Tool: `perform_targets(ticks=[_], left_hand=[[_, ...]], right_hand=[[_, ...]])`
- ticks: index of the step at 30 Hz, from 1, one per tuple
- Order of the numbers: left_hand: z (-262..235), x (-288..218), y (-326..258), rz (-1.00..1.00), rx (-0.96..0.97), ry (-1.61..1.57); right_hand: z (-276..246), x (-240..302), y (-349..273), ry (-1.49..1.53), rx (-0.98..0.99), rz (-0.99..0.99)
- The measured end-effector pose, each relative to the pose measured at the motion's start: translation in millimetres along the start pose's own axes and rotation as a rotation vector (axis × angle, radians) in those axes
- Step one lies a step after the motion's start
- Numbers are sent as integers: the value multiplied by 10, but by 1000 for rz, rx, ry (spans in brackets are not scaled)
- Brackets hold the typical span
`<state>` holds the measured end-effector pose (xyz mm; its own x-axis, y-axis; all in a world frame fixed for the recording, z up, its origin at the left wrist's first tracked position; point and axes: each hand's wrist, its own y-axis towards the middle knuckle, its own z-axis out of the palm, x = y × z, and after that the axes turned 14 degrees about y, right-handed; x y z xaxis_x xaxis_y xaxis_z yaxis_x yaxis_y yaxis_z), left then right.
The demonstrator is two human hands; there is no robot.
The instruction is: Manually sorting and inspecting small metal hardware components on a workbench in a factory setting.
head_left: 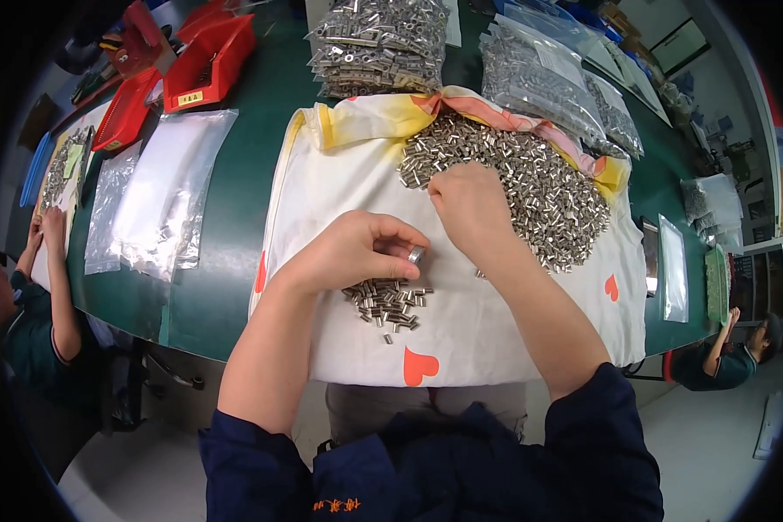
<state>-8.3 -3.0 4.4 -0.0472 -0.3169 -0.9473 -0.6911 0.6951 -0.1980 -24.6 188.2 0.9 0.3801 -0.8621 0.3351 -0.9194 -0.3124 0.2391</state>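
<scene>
While the left hand [357,252] pinches a small metal sleeve [416,255] at centre frame, right hand [470,204] is curled into the big pile of metal sleeves [539,187], upper middle. Small sorted heap [390,304] sits just below, all on a white heart-print cloth [487,339].

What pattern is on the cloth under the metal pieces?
The cloth is white with orange-red hearts and a yellow and pink top edge; the head view shows it.

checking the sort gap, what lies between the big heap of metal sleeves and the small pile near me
In the head view, both hands: left hand and right hand, over bare white cloth, between big heap and small pile.
</scene>
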Motion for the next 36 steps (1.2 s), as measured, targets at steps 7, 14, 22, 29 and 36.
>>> perform_targets(ticks=[7, 14, 22, 29, 36], left_hand=[[-3, 51, 19, -12, -132, -114], [-2, 14, 59, -43, -235, -173], [14, 26, 65, -80, -230, -90], [30, 69, 75, -76, -297, 0], [24, 87, 62, -60, -247, -114]], right_hand=[[-30, 14, -105, 96, -28, -94], [-54, 227, -391, 1055, -76, 278], [-63, 264, -399, 803, -155, 72], [-53, 300, -407, 738, -178, 55], [-62, 346, -425, 662, -232, -20]])
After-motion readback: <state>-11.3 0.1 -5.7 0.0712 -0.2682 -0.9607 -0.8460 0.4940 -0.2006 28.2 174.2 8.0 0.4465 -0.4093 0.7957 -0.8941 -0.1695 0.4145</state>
